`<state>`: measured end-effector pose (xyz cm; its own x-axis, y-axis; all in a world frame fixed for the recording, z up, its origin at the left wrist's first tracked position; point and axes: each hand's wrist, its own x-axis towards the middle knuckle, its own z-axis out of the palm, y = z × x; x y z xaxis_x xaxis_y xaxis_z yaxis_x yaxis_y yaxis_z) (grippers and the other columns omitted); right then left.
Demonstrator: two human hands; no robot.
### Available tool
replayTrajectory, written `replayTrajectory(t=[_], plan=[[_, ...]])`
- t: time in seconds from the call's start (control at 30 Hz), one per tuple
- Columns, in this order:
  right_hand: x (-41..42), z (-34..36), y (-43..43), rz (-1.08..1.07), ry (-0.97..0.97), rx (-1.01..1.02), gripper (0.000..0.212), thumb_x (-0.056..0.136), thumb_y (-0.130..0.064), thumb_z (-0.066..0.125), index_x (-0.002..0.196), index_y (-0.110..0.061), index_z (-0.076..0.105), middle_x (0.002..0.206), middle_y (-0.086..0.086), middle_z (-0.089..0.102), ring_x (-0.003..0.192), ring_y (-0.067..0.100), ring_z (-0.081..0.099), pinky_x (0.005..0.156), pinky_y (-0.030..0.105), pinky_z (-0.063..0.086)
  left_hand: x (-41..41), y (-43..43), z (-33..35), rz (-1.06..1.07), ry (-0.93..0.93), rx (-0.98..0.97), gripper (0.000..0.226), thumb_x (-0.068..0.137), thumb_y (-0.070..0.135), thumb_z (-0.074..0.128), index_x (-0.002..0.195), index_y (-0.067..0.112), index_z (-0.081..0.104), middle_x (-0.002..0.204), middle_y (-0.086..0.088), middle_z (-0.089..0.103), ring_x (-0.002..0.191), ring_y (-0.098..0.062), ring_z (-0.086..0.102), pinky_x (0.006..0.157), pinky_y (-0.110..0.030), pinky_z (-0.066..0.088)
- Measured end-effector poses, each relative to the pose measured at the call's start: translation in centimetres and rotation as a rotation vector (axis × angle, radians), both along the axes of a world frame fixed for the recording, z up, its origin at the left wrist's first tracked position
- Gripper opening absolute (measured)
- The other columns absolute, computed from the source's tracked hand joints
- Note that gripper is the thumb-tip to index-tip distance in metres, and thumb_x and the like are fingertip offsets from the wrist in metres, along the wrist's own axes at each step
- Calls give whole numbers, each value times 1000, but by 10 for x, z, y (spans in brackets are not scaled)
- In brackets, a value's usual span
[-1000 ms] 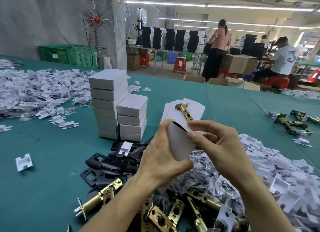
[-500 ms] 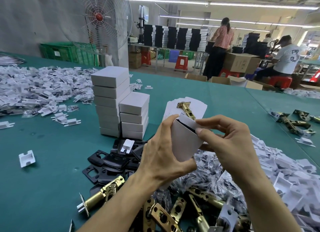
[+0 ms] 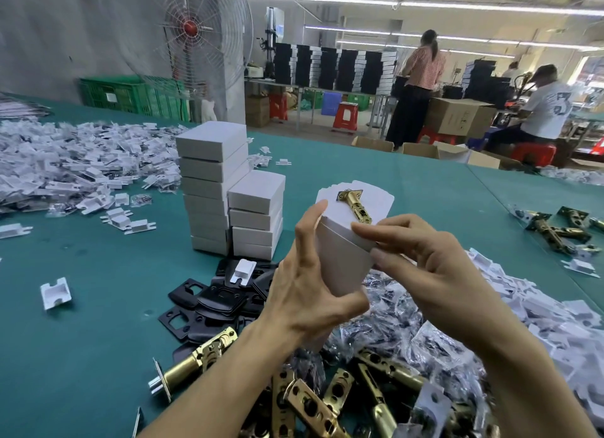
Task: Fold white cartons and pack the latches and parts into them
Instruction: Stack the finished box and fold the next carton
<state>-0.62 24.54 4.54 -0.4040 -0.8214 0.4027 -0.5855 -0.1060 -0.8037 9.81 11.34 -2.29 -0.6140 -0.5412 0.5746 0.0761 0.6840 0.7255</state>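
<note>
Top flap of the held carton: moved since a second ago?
Yes. Against the brass latch lying on the flat blanks behind, the top flap has swung down, closing the dark gap in the carton; right hand fingers hold it down.

Most open spot is the bare green table (image 3: 81, 356) front-left, only one stray insert (image 3: 55, 292) on it. Another clear lane runs btwn the flat carton stack (image 3: 379, 199) and the loose latches (image 3: 555, 228) far right.

Straight ahead is blocked: two box stacks (image 3: 212, 189), tall one left, shorter one right up against it, w/ black plates (image 3: 212, 303) piled at their foot.

Near edge is packed: latch pile (image 3: 327, 401), bagged parts (image 3: 411, 326) just behind, insert heap (image 3: 539, 310) on the right. A bigger insert pile (image 3: 65, 166) fills the far left.

Left hand (image 3: 304, 293), right hand (image 3: 434, 274) + the carton (image 3: 340, 261) they hold take up the air over the middle.
</note>
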Motion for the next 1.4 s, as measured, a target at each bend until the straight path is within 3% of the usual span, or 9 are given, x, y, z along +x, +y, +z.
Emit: replayTrajectory(t=[0.3,0.47,0.63,0.9,1.0,1.07,1.2,1.3,1.4], plan=[[-7,-6,1,44,-176,-247,23,59,-24,83,80,-16,79,76,3,72,71,16,69,66,22,56,0,-3,-1,-153,64,60,97,63,31,75,137,55,17,108,0,54,69,-20,66,51,-34,58],[-5,-8,-2,94,-206,-251,21,56,-24,83,77,-20,79,83,18,60,74,23,60,67,29,57,1,-2,-2,-173,54,66,96,63,33,75,135,57,16,111,-1,53,76,-16,65,56,-31,59],[-6,-10,-3,76,-143,-236,22,61,-27,82,81,-19,78,87,7,63,78,17,64,70,29,57,-1,-4,-2,-186,87,69,99,65,28,74,139,59,16,113,-3,50,77,-8,62,56,-19,53],[-1,-12,-6,-13,-48,-103,25,67,-31,80,91,-23,77,97,-4,70,78,14,69,69,32,60,-2,-9,-5,-63,77,93,76,59,36,75,114,57,28,99,-4,54,70,-27,64,45,-42,54],[4,-15,-9,35,-80,-65,27,81,-13,77,102,-30,75,75,-9,71,55,3,62,53,12,44,-3,-10,-4,-66,108,109,74,59,34,77,111,56,30,100,-8,59,71,-30,67,45,-46,54],[6,-18,-12,23,-64,-70,33,86,-9,74,107,-34,75,71,-11,70,48,1,55,51,9,39,-3,-10,-3,-73,124,122,74,58,32,76,111,55,30,104,-10,59,72,-33,67,47,-47,54],[5,-18,-15,-47,-37,-121,35,86,-5,73,106,-33,76,75,-18,72,56,3,61,55,12,44,-3,-8,0,-62,94,112,80,60,45,82,117,61,27,117,-4,56,88,-26,67,64,-46,60],[3,-18,-14,-173,-5,-209,38,86,-2,72,102,-37,73,88,-16,75,67,5,69,63,26,57,-2,-7,4,-19,62,60,89,59,63,82,126,59,23,135,6,42,117,-14,55,89,-31,56],[-1,-15,-12,-272,14,-335,41,88,-3,71,112,-36,67,110,-13,70,86,10,72,67,34,62,-1,-11,13,167,141,113,74,62,72,70,117,39,34,118,10,45,103,1,51,80,-15,45]])
